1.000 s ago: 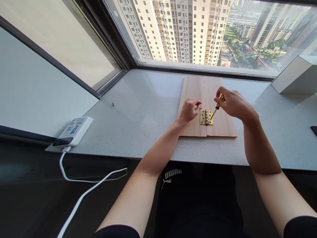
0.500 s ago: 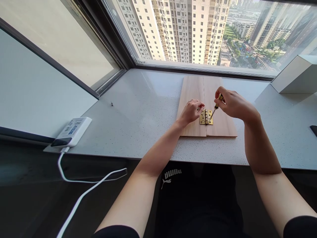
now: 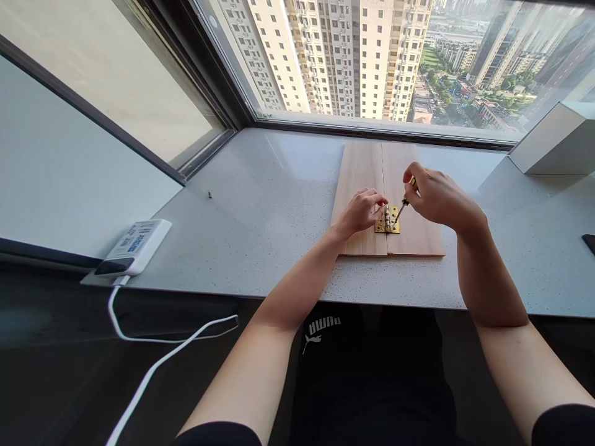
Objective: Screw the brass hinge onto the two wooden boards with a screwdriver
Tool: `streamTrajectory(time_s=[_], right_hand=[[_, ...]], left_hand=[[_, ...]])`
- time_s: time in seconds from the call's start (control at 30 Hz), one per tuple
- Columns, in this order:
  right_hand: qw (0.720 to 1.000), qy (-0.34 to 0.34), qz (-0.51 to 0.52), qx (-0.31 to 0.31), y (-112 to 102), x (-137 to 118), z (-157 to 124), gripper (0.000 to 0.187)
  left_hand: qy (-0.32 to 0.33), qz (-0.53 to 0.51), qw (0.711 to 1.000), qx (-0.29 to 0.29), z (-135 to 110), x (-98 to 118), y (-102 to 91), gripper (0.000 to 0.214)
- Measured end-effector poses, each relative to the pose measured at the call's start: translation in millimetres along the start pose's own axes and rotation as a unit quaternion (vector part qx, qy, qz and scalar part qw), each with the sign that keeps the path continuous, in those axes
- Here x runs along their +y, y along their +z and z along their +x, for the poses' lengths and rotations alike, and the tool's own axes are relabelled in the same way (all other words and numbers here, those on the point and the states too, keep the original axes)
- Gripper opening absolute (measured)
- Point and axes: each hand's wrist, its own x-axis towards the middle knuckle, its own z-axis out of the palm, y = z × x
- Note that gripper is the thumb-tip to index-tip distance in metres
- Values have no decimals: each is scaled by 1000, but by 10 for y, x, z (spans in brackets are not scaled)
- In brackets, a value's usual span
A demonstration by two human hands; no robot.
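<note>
Two pale wooden boards, the left one [image 3: 357,170] and the right one [image 3: 416,241], lie edge to edge on the sill. A brass-coloured hinge [image 3: 394,228] lies open across their seam. My right hand [image 3: 434,192] is closed round the yellow and black handle of a screwdriver [image 3: 405,202]. The tilted shaft has its tip on the hinge's right leaf, near the lower holes. Curled fingers of my left hand [image 3: 363,212] lie over the upper left part of the hinge, and whatever they may hold is hidden.
On the speckled stone windowsill [image 3: 260,248] a small dark screw-like piece [image 3: 209,194] lies at left. A white power bank [image 3: 134,246] with a white cable [image 3: 158,365] sits at the left front edge. A white box [image 3: 555,139] stands at right; a dark object [image 3: 589,243] lies by the right edge.
The fingers of my left hand have shifted slightly right and down over the hinge. My right hand and the screwdriver stay almost in place, with the tip on the hinge's right leaf.
</note>
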Motion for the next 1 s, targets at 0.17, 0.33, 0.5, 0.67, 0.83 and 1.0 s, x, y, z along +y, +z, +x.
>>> streamTrajectory(time_s=[0.17, 0.33, 0.5, 0.67, 0.83, 1.0], right_hand=[[998, 60, -10, 13, 18, -27, 29, 23], [992, 110, -62, 15, 30, -43, 88, 35], [999, -40, 20, 7, 40, 52, 26, 13], [997, 74, -18, 24, 66, -49, 51, 28], [996, 83, -27, 12, 21, -28, 64, 25], [999, 26, 30, 11, 3, 19, 13, 20]], left_hand=[[25, -8, 999, -40, -12, 13, 45, 20], [36, -7, 998, -59, -21, 23, 82, 24], [34, -4, 998, -55, -20, 6, 73, 27], [35, -3, 998, -47, -17, 3, 63, 28], [34, -1, 998, -51, -18, 2, 73, 30], [40, 1, 998, -52, -28, 8, 106, 29]])
